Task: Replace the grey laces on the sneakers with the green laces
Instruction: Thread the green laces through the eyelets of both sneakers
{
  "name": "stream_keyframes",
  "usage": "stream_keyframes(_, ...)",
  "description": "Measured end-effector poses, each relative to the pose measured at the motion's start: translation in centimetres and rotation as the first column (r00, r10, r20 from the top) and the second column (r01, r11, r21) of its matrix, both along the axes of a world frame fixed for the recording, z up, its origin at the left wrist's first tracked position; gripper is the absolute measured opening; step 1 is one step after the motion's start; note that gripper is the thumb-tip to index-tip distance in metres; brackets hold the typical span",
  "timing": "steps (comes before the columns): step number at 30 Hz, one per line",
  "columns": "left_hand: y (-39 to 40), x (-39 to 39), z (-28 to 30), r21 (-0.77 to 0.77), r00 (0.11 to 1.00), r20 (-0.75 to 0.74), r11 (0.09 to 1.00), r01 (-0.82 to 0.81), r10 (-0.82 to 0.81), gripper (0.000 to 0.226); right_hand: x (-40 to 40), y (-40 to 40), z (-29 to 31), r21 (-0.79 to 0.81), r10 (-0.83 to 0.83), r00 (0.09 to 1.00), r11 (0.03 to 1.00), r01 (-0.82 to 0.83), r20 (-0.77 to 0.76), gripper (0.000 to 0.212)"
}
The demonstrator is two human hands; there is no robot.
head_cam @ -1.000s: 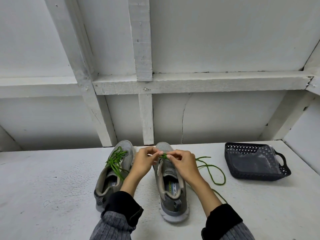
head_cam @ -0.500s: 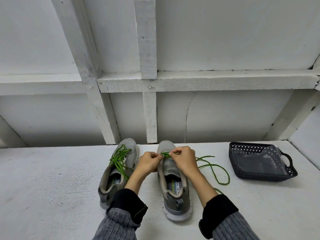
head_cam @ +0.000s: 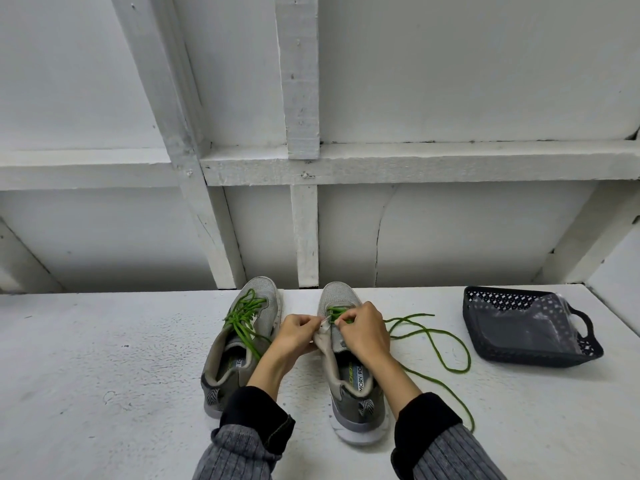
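Since half a second ago the left hand (head_cam: 297, 332) has shifted to the inner edge of the right grey mesh sneaker (head_cam: 349, 368) and now pinches the pale eyelet flap there, pulling it outward, while the right hand (head_cam: 363, 332) stays curled over the shoe's front eyelets, pinching the thin green cord lace (head_cam: 433, 344) at the throat. The loose end of that lace runs from under the right hand and loops across the white painted tabletop (head_cam: 104, 375) to the right of the shoe, trailing back toward the person's striped grey sleeve (head_cam: 450, 455). Just left stands the left grey mesh sneaker (head_cam: 242, 344), already threaded with a green lace (head_cam: 244, 317) bunched loosely over its tongue. Well off to the right sits a dark perforated plastic basket (head_cam: 530, 355) holding a clear plastic bag.
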State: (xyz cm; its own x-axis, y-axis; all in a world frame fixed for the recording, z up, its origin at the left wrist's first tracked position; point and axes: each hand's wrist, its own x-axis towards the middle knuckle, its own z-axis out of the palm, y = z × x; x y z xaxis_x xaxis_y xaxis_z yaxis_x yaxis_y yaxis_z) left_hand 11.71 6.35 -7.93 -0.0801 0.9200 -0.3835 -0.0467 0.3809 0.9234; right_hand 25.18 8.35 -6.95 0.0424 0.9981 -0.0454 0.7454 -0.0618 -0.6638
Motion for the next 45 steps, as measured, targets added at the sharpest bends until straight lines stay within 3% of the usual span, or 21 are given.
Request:
stream_keyframes(12,-0.1,0.3,-0.1,0.018,0.996,0.075,0.998,-0.058,0.057,0.02,-0.4,-0.2,-0.1,-0.004,0.03,1.0,1.0,-0.03,-0.007,0.014)
stream_keyframes(17,0.1,1.3,-0.9,0.165,0.988,-0.079,0.979,-0.117,0.131,0.009,0.0,-0.4,0.1,0.012,0.048,0.999,0.999,-0.047,-0.012,0.016)
stream_keyframes(20,0.4,1.2,-1.3,0.205,0.975,-0.14,0.968,-0.144,0.174,0.015,0.7,-0.8,0.2,0.012,0.035,0.994,0.999,-0.034,-0.101,0.033)
stream_keyframes(24,0.8,1.1,0.0,0.169,0.948,0.05,0.933,-0.319,0.315,0.012,1.9,-1.8,-0.1,-0.001,0.005,0.983,1.0,-0.005,-0.186,0.04)
stream_keyframes(28,0.6,0.0,3.2,0.172,0.8,0.268,0.79,-0.589,0.538,0.014,2.2,-2.3,-0.4,0.004,-0.098,0.976,0.995,0.1,-0.197,0.03)
stream_keyframes(29,0.3,-0.5,3.9,0.216,0.784,0.207,0.755,-0.62,0.585,0.014,2.2,-2.4,-0.4,-0.006,-0.129,0.973,0.992,0.13,-0.191,0.028)
stream_keyframes(31,-0.2,-1.5,4.7,0.408,0.753,-0.098,0.716,-0.566,0.651,0.015,2.2,-2.5,-0.4,-0.048,-0.174,0.967,0.985,0.168,-0.187,0.024)
stream_keyframes(33,-0.6,-2.4,4.5,0.511,0.686,-0.418,0.779,-0.364,0.595,0.018,2.2,-2.6,-0.3,-0.075,-0.194,0.96,0.98,0.182,-0.204,0.025)
stream_keyframes(36,-0.2,-3.0,3.0,0.291,0.572,-0.785,0.957,0.004,0.236,0.025,2.2,-2.6,-0.3,-0.081,-0.204,0.949,0.979,0.189,-0.239,0.026)
stream_keyframes(39,-0.3,-1.8,1.7,0.036,0.442,-0.896,0.981,0.189,-0.052,0.032,2.0,-2.6,-0.2,-0.086,-0.212,0.946,0.977,0.197,-0.246,0.027)
stream_keyframes(41,-0.2,-1.1,0.6,-0.001,0.51,-0.856,0.988,0.155,-0.081,0.028,2.0,-2.6,-0.2,-0.088,-0.212,0.946,0.977,0.196,-0.246,0.027)
stream_keyframes(43,0.0,-0.9,0.0,0.111,0.687,-0.726,0.99,0.089,0.02,0.028,1.9,-2.7,-0.1,-0.084,-0.21,0.948,0.977,0.195,-0.238,0.026)
stream_keyframes(45,0.1,-0.5,0.4,0.242,0.881,-0.451,0.97,-0.036,0.145,0.03,1.9,-2.7,-0.1,-0.079,-0.212,0.95,0.977,0.199,-0.229,0.027)
